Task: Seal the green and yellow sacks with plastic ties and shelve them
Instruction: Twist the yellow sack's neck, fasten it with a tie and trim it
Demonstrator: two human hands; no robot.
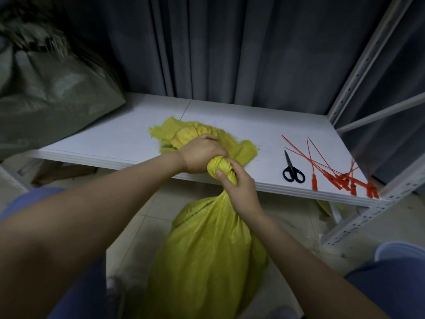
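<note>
A full yellow sack stands on the tiled floor between my knees, below the front edge of the white shelf. Its neck is twisted into a tight rope. My left hand grips the upper part of the twisted neck, where the loose mouth fans out over the shelf. My right hand is closed around the neck just below the twist. Several orange plastic ties lie in a loose heap at the shelf's right front. A green sack rests on the shelf's left end.
Black-handled scissors lie on the shelf just left of the ties. A grey metal rack upright and its perforated front rail frame the right side. A dark grey curtain hangs behind the shelf.
</note>
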